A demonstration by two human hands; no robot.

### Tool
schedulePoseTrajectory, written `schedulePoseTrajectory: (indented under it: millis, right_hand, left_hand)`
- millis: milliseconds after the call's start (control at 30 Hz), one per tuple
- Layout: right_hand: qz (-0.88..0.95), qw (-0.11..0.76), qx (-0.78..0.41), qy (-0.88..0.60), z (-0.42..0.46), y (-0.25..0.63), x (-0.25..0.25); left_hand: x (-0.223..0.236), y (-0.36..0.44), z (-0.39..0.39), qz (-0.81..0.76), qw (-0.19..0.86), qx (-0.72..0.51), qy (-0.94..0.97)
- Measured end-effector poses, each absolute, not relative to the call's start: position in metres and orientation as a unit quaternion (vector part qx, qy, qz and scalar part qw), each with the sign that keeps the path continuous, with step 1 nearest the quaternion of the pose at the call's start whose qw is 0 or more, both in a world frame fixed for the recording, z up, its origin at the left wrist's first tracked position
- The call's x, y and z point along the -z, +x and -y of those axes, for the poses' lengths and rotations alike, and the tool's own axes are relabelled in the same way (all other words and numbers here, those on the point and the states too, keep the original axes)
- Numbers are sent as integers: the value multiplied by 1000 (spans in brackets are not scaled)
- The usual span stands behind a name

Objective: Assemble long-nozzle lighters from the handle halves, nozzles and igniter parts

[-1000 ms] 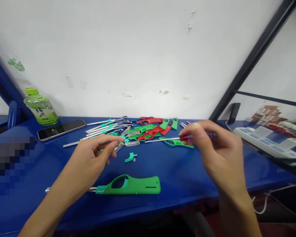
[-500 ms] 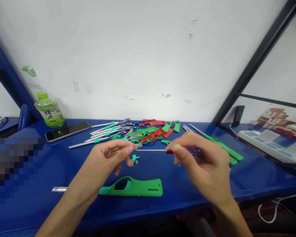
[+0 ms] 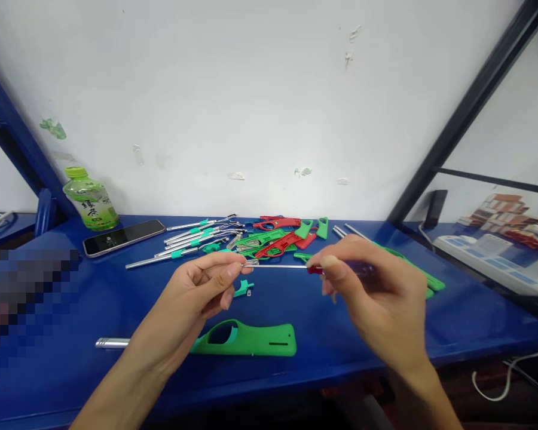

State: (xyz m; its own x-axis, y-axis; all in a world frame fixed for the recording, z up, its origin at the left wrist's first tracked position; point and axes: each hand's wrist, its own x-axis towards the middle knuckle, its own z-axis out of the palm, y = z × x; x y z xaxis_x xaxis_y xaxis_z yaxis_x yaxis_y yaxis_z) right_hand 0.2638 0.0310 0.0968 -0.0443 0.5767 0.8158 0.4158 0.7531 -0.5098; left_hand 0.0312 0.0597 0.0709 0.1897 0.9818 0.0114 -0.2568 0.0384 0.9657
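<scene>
My right hand [image 3: 376,292] is closed around the handle of a screwdriver [image 3: 280,266], whose red collar shows by the thumb. Its thin metal shaft points left, roughly level above the table. My left hand [image 3: 206,289] pinches the far end of the shaft between thumb and forefinger; the tip is hidden there. Below, a green lighter [image 3: 264,340] with a long silver tube lies flat, partly covered by my left forearm. Just behind my left fingers are a small turquoise trigger [image 3: 242,289] and a tiny metal piece [image 3: 249,293].
Silver lighter tubes [image 3: 192,239] with turquoise parts and wires lie at the back, beside a pile of red and green casings [image 3: 275,242]. More green lighters [image 3: 433,279] lie right. A phone [image 3: 123,237] and a green drink bottle [image 3: 91,200] stand at left on the blue table [image 3: 332,340].
Both hands have shifted slightly, the right one a little to the right and the shaft slightly higher. More shaft shows between them. The lighter has stayed in place.
</scene>
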Motion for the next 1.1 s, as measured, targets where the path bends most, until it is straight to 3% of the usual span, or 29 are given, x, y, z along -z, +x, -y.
schedulePoseTrajectory:
  millis: [600,1100]
  right_hand:
    - [661,638,-120,-377,-31,267,-98]
    - [664,636,-149,-365,-24,268,-103]
  left_hand:
    - [-67,45,-52,-423,565,-504,498]
    - [-79,48,-41,-453,406,-497,619]
